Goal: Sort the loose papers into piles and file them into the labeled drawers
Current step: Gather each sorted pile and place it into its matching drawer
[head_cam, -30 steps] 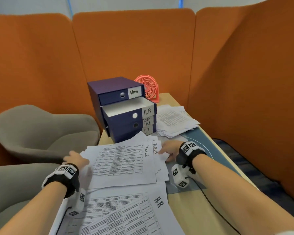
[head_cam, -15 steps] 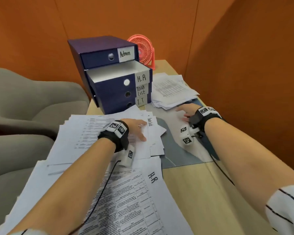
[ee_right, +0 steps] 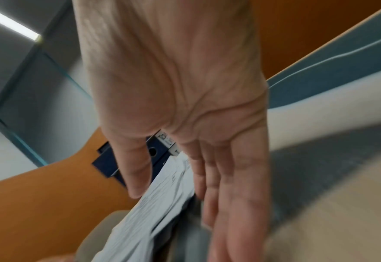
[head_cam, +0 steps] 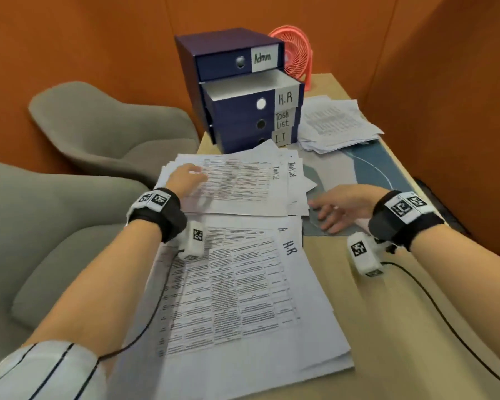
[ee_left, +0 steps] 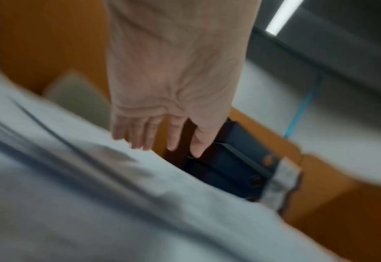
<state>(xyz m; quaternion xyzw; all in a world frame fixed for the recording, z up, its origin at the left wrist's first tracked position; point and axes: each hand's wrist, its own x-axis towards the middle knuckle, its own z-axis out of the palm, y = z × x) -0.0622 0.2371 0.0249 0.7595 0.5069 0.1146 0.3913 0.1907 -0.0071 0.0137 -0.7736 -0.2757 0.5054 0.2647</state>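
White printed "Task list" paper stack [head_cam: 237, 183]: left hand [head_cam: 185, 180] flat on top; right hand [head_cam: 338, 209] flat beside its right edge, fingers extended, empty.

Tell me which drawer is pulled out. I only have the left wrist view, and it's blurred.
Observer: The H.R drawer, second from the top, is pulled out; the head view shows it.
Operator: What's the left hand over?
Observer: The left hand is over the pile marked Task list, fingers straight.
Operator: And the right hand?
Observer: The right hand is open over the desk mat, just right of that pile, holding nothing.
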